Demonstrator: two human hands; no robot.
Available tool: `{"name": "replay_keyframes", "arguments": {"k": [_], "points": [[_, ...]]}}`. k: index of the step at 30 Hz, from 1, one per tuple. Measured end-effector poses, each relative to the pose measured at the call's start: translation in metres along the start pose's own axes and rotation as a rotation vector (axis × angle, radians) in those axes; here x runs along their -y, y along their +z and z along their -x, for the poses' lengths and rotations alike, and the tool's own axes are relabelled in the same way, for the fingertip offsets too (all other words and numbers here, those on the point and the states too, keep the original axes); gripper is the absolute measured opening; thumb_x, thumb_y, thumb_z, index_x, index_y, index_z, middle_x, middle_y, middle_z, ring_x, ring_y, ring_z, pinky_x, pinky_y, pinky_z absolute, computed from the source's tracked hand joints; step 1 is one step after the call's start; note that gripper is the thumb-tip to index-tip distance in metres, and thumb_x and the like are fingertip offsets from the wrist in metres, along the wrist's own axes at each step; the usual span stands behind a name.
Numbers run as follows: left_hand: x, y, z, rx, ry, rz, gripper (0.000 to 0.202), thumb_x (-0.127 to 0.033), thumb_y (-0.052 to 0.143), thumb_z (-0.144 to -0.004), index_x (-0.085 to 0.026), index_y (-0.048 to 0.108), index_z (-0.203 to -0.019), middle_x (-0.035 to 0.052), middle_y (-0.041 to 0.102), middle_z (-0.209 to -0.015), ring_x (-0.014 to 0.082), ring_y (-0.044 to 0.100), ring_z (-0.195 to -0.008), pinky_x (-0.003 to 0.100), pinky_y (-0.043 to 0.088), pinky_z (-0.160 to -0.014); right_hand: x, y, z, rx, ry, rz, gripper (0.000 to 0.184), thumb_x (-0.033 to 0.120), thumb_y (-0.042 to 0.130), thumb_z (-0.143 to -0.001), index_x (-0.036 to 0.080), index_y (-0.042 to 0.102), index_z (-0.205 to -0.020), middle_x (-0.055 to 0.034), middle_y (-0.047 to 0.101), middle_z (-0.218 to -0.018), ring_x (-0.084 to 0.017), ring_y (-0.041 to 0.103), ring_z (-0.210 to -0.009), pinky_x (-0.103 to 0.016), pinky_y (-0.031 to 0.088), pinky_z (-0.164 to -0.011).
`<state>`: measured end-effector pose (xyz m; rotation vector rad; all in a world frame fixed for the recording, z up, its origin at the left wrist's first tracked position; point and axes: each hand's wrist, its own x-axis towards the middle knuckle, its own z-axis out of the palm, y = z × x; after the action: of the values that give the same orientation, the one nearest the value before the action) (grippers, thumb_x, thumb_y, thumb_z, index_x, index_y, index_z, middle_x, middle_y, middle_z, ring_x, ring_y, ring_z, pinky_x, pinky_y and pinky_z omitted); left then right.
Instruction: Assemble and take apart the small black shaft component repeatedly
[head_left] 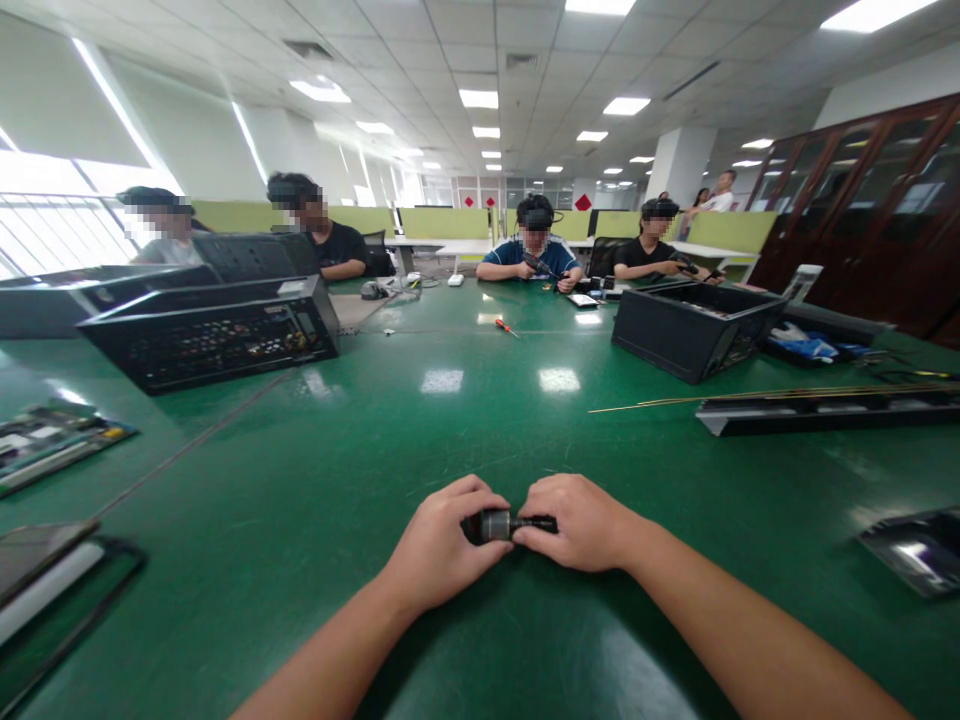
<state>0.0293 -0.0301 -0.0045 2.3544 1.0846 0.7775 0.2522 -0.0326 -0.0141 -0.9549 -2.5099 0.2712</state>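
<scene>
Both hands meet over the green table, close in front of me. Between them lies a small device with a grey metal cylinder [496, 525] and a thin dark shaft. My left hand [448, 538] curls its thumb and fingers round the cylinder end. At the shaft end, my right hand [576, 522] pinches the black part, partly covering it. The device is held sideways, roughly level; its exact kind is too small to make out.
Open black computer cases stand at left [217, 340] and right [694, 325]. A red-handled screwdriver [506, 327] lies farther out. Circuit boards [56, 440] are at far left, a long black metal rail [825, 410] at right. Several people sit across the table [360, 450].
</scene>
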Motion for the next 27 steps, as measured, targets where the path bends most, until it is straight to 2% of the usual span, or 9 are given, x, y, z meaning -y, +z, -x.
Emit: {"name": "replay_keyframes", "arguments": {"k": [27], "points": [[0.0017, 0.0, 0.0007, -0.006, -0.011, -0.021, 0.023, -0.018, 0.074, -0.074, -0.024, 0.075, -0.095, 0.0022, 0.068, -0.095, 0.0185, 0.065, -0.088, 0.03, 0.051, -0.08, -0.0025, -0.0011, 0.0015, 0.009, -0.005, 0.01, 0.022, 0.034, 0.06, -0.093, 0.018, 0.073, -0.086, -0.0044, 0.07, -0.079, -0.017, 0.062, -0.075, -0.028, 0.044, -0.072]]}}
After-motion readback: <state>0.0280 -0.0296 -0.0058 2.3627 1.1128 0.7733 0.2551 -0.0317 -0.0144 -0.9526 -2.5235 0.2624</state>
